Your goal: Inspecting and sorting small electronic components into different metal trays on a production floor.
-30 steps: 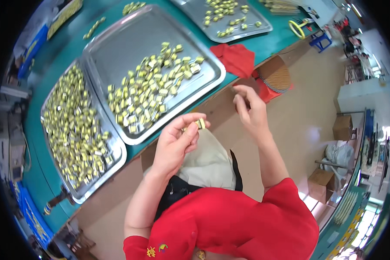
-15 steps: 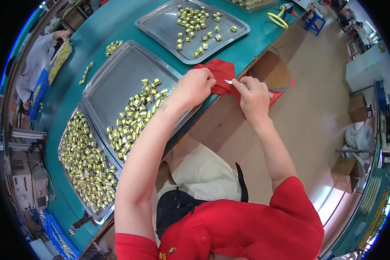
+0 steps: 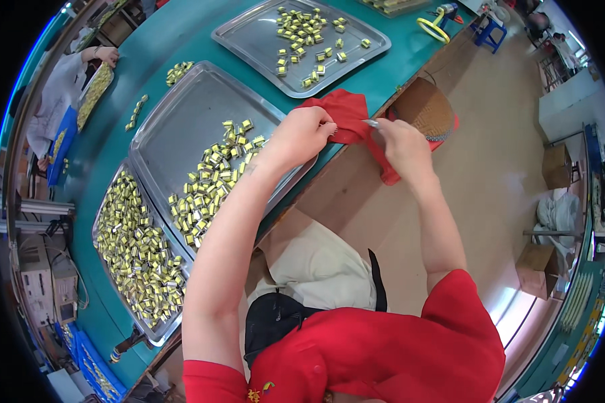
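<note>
My left hand (image 3: 304,138) is closed in a pinch above the table's front edge. At its fingertips sits something small with a comb-like edge, too small to name. Opposite it, my right hand (image 3: 407,149) is wrapped round a slim silver pointed tool (image 3: 372,123), its tip directed at the left fingertips with a gap between. Whether it is tweezers or a blade, I cannot tell. A crumpled red cloth (image 3: 346,107) lies under and beyond both hands, and part of it hangs over the edge. Below my left forearm, many small yellow-and-silver components (image 3: 205,191) are heaped in a metal tray (image 3: 181,101).
Another metal tray (image 3: 245,40) with scattered components lies farther back on the green table (image 3: 161,40). A fuller tray (image 3: 156,336) is at the left. Beside the edge stands a woven-topped stool (image 3: 423,114). A co-worker's hand (image 3: 106,55) is at the far left. A yellow ring-shaped tool (image 3: 431,30) lies far right.
My right hand has shifted slightly right with the silver tool, drawing its tip away from my left fingers. The left hand stays nearly in place. More of the hanging red cloth shows.
</note>
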`<state>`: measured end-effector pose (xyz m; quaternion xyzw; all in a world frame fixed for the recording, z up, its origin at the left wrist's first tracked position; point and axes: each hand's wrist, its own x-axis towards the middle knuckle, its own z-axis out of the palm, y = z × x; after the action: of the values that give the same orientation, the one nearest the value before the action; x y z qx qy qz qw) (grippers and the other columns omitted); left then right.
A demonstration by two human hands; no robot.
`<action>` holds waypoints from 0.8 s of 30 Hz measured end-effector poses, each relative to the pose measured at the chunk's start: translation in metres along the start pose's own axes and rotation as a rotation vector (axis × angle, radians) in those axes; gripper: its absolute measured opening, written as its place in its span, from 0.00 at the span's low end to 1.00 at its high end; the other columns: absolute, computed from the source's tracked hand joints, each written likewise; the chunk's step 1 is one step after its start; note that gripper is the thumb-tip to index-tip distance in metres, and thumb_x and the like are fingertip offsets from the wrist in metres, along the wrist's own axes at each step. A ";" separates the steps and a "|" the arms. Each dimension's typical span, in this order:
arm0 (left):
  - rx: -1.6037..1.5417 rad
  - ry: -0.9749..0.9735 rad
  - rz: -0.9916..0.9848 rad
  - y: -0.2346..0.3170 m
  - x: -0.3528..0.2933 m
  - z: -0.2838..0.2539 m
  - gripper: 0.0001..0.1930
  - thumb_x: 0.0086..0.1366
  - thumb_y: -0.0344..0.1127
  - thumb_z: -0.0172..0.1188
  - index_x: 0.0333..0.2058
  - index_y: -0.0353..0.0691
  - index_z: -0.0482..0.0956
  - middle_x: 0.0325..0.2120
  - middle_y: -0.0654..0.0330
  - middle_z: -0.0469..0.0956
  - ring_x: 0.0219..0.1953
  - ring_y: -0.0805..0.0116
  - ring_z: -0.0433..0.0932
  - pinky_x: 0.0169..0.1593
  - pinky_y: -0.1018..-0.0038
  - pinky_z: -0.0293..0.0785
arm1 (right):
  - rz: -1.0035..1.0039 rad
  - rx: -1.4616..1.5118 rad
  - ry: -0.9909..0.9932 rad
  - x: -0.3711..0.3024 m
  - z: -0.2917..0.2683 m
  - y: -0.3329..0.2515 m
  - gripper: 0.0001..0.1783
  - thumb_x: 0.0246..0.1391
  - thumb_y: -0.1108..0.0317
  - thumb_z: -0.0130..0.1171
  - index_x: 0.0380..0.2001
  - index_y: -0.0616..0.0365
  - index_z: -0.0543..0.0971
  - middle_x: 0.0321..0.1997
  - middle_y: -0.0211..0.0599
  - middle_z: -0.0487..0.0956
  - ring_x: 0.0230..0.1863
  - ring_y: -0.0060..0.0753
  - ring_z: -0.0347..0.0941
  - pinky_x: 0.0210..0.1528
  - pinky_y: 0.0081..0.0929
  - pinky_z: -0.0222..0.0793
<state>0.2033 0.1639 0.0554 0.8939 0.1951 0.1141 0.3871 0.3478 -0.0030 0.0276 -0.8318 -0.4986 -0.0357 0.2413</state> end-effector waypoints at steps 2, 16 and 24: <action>-0.018 -0.016 0.016 -0.003 0.000 0.000 0.10 0.60 0.33 0.54 0.34 0.30 0.76 0.26 0.53 0.77 0.29 0.66 0.75 0.35 0.72 0.70 | -0.034 -0.056 0.081 0.003 -0.005 0.007 0.10 0.52 0.71 0.54 0.39 0.58 0.77 0.25 0.39 0.75 0.26 0.39 0.71 0.29 0.29 0.66; -1.502 0.528 -0.271 0.012 -0.173 -0.033 0.15 0.66 0.34 0.51 0.48 0.34 0.70 0.36 0.58 0.74 0.22 0.85 0.59 0.21 0.88 0.54 | -0.255 0.653 -0.213 0.023 0.015 -0.098 0.11 0.44 0.74 0.63 0.33 0.65 0.77 0.25 0.30 0.73 0.27 0.19 0.66 0.30 0.19 0.62; -1.935 0.669 -0.348 0.017 -0.237 0.016 0.14 0.63 0.31 0.55 0.47 0.37 0.72 0.40 0.56 0.75 0.22 0.84 0.59 0.20 0.89 0.54 | -0.394 0.225 -0.130 0.024 0.037 -0.132 0.16 0.39 0.69 0.66 0.35 0.60 0.77 0.31 0.39 0.77 0.34 0.39 0.74 0.35 0.29 0.69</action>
<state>0.0006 0.0397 0.0449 0.0832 0.2439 0.4069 0.8764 0.2412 0.0834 0.0504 -0.6869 -0.6666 0.0273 0.2883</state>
